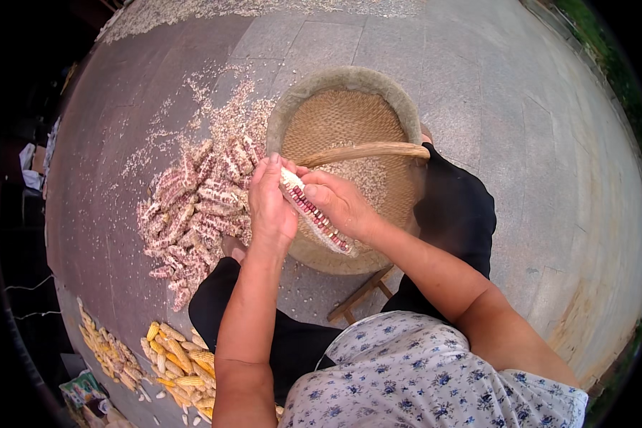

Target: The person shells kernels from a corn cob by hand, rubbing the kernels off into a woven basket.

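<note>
An ear of corn (315, 214) with dark red and white kernels is held slantwise in front of me. My left hand (272, 198) grips its upper end, where part of the cob shows pale and bare of dark kernels. Against its side, the fingers and thumb of my right hand (337, 202) press on the kernels. Directly below both hands stands a round woven basket (342, 115) with a thick rim and a wooden handle (364, 152) arching across it. Loose pale kernels (364, 176) lie on the basket's bottom.
Left of the basket is a heap of red-and-white corn cobs (198, 203), with scattered kernels (241, 115) beyond. Yellow corn ears (184, 364) lie at lower left. More kernels (219, 10) cover the far paving. A wooden stool leg (358, 297) shows between my legs.
</note>
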Action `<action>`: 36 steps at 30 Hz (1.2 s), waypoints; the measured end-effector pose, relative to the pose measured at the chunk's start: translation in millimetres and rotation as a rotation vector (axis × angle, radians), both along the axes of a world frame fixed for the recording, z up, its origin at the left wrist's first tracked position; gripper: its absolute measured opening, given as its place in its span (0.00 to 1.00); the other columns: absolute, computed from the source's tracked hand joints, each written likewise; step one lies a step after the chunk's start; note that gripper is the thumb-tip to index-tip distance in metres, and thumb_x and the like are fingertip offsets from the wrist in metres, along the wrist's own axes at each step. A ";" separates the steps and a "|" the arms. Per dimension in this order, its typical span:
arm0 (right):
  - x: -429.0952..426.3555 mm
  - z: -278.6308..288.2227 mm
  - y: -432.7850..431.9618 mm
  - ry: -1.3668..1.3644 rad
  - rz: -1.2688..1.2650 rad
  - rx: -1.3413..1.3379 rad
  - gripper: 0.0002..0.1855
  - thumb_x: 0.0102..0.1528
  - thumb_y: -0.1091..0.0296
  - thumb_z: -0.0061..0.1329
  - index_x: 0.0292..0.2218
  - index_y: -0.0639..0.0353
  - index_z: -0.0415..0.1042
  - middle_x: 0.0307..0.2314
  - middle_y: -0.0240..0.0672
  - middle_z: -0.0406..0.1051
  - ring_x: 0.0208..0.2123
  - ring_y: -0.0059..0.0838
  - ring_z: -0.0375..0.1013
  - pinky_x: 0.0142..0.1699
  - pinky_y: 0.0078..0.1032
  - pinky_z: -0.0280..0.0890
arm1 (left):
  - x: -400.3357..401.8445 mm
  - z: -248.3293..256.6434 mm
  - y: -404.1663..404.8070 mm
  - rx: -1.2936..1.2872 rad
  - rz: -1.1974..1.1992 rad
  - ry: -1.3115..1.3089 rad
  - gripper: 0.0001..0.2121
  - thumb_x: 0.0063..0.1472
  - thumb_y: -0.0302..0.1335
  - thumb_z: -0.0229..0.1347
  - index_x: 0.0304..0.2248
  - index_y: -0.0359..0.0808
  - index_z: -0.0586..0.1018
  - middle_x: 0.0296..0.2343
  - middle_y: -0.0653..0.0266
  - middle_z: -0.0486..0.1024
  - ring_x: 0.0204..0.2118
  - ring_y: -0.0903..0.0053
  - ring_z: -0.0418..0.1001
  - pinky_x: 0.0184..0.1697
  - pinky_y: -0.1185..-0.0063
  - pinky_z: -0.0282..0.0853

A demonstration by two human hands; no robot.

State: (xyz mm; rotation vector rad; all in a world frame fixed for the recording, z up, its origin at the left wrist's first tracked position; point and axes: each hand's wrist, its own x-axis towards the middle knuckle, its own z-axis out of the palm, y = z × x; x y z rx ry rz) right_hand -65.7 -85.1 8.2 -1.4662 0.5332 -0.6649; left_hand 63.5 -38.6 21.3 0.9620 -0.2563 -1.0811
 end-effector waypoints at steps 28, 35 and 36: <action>-0.4 0.4 0.6 -0.033 0.025 0.141 0.26 0.62 0.54 0.36 0.50 0.71 0.64 0.41 0.37 0.69 0.45 0.21 0.64 0.52 0.20 0.57 | -24.5 1.6 -2.0 0.099 -0.040 -0.331 0.13 0.65 0.38 0.46 0.29 0.36 0.69 0.27 0.66 0.68 0.32 0.81 0.66 0.40 0.81 0.64; 4.4 -8.7 7.5 -0.102 -0.123 0.252 0.23 0.62 0.58 0.36 0.47 0.72 0.66 0.40 0.39 0.71 0.43 0.24 0.67 0.50 0.21 0.60 | -30.1 -2.0 -0.2 0.031 -0.035 -0.247 0.15 0.64 0.40 0.47 0.28 0.36 0.68 0.25 0.66 0.67 0.29 0.81 0.66 0.37 0.80 0.65; 4.8 -7.4 7.2 -0.118 -0.102 0.322 0.23 0.62 0.59 0.35 0.47 0.72 0.66 0.39 0.39 0.71 0.42 0.23 0.67 0.49 0.21 0.60 | -30.8 -2.2 -1.0 0.027 -0.018 -0.246 0.15 0.64 0.41 0.48 0.27 0.36 0.68 0.24 0.67 0.67 0.29 0.81 0.66 0.36 0.80 0.65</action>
